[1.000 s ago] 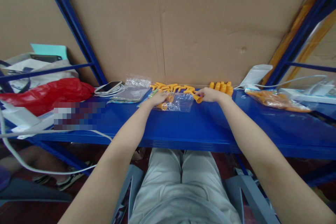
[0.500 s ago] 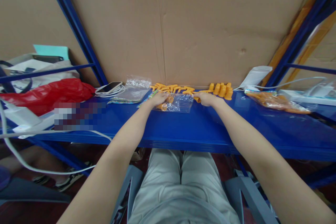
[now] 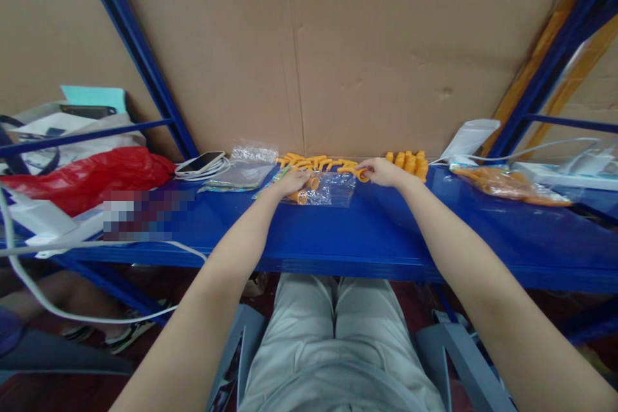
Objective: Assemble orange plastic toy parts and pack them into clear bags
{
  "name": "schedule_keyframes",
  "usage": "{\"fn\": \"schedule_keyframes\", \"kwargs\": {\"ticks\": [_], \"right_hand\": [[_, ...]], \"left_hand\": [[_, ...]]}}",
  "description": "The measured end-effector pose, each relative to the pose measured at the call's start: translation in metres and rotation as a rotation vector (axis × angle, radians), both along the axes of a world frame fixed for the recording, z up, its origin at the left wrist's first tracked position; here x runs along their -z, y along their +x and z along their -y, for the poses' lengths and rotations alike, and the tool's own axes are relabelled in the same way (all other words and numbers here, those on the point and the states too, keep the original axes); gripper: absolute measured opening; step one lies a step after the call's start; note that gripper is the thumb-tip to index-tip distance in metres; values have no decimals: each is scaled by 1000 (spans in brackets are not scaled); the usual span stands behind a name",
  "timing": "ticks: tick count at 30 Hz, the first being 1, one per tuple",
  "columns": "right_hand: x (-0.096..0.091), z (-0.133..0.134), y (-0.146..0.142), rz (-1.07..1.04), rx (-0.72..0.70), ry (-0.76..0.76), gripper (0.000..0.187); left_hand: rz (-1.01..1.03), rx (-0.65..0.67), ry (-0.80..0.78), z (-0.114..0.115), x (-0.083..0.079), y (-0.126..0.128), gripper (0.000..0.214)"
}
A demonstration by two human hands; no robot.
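My left hand (image 3: 293, 181) is closed on the near left side of a clear plastic bag (image 3: 338, 192). Orange cylindrical plastic pieces (image 3: 313, 183) lie at the bag, just under and beside those fingers. To the right, my right hand (image 3: 382, 172) has its fingers bent around a ring-ended orange plastic piece (image 3: 362, 175) by the bag's right end; the fingertips are partly hidden. Behind both hands runs a row of small branched orange pieces (image 3: 318, 162). Several stacked orange cup-shaped pieces (image 3: 409, 162) stand just beyond my right wrist.
On the blue table (image 3: 338, 238), flat plastic bags (image 3: 241, 174) and a phone (image 3: 203, 162) with a white cable lie left. Farther left is a red plastic bag (image 3: 96, 174). A bag of orange parts (image 3: 506, 185) lies right. Cardboard (image 3: 338, 45) backs the table.
My right hand has shifted slightly up and away from me, with its fingers now at the ring-ended piece. My left hand and the clear bag stay in place.
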State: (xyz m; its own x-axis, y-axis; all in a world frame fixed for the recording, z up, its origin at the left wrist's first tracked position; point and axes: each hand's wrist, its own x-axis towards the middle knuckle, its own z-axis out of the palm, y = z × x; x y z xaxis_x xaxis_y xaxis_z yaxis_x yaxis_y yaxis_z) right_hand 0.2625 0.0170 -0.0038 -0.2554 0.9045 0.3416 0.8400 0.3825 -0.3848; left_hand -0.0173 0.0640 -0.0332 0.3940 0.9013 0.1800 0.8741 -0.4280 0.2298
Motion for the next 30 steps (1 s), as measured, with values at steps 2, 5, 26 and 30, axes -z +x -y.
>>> {"fn": "schedule_keyframes", "kwargs": {"ticks": [2, 5, 26, 30], "right_hand": [[-4, 1, 2, -121, 23, 10, 30], [-9, 5, 2, -330, 67, -57, 20], [-13, 7, 3, -808, 297, -115, 15], [-8, 2, 1, -746, 294, 7, 17]], "left_hand": [[-1, -4, -24, 2, -2, 1, 51], [1, -2, -26, 5, -4, 2, 50], [4, 13, -29, 4, -2, 0, 50], [-10, 0, -8, 2, -1, 0, 50]]}}
